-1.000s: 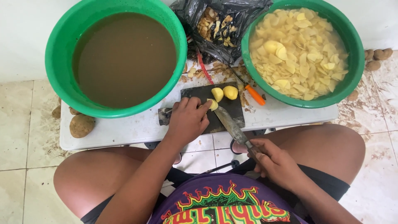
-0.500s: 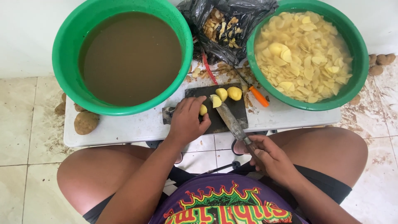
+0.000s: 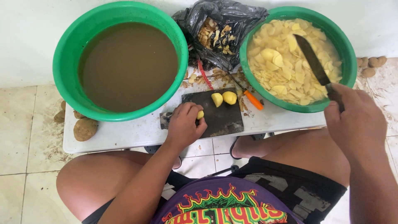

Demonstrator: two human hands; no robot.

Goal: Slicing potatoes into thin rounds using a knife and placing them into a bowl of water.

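My left hand [image 3: 184, 125] rests on the dark cutting board [image 3: 222, 120] and pinches a small yellow potato piece [image 3: 200, 115]. Two more peeled potato pieces [image 3: 223, 98] lie at the board's far edge. My right hand [image 3: 356, 120] is raised at the right, gripping a large knife [image 3: 313, 64] whose blade reaches over the right green basin [image 3: 344, 49] full of cut potato slices [image 3: 286, 62].
A green basin of murky brown water [image 3: 124, 62] fills the left of the low white table [image 3: 120, 132]. A black bag of peelings [image 3: 219, 33] sits between the basins. An orange-handled peeler [image 3: 251, 98] lies by the board. Unpeeled potatoes [image 3: 85, 128] lie on the tiled floor.
My right hand has lifted the knife from beside the cutting board up and to the right, over the basin of slices. My left hand stays on the board with a potato piece.
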